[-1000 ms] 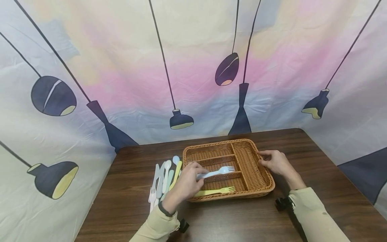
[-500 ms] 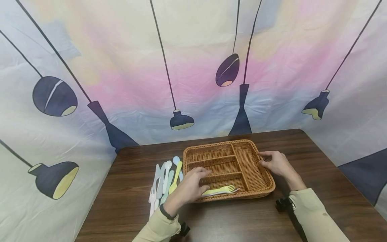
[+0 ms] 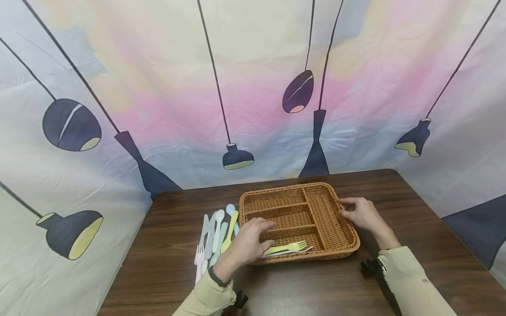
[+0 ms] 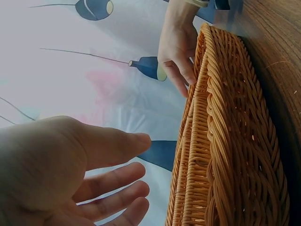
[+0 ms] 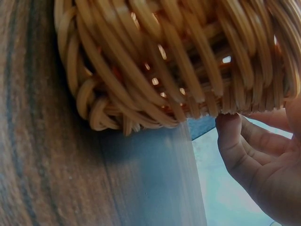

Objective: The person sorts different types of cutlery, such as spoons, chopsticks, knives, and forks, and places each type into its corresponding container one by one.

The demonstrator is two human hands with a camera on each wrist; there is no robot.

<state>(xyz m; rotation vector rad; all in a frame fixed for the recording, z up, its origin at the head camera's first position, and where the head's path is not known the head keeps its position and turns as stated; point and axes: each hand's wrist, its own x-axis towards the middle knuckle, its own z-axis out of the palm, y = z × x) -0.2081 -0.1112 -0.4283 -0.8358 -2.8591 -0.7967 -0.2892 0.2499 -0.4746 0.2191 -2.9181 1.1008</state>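
While your right hand [image 3: 360, 213] pinches the basket [image 3: 328, 215] by its rim, hold it steady; raise your empty left hand [image 3: 251, 241], fingers loosely parted, without nudging the yellow fork [image 3: 289, 247] and pale fork [image 3: 285, 253] in the near compartment [image 3: 312, 236].

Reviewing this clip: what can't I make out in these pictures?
Head view: the handle end of the yellow fork, behind the left hand.
Head view: what kind of utensil the pale piece beside it is; too thin and small to tell.
Head view: some lower ends in the cutlery pile, behind the left wrist and sleeve.
Left wrist view: the floor of the basket, behind its wall.
Right wrist view: part of the right hand, cut off by the right edge.
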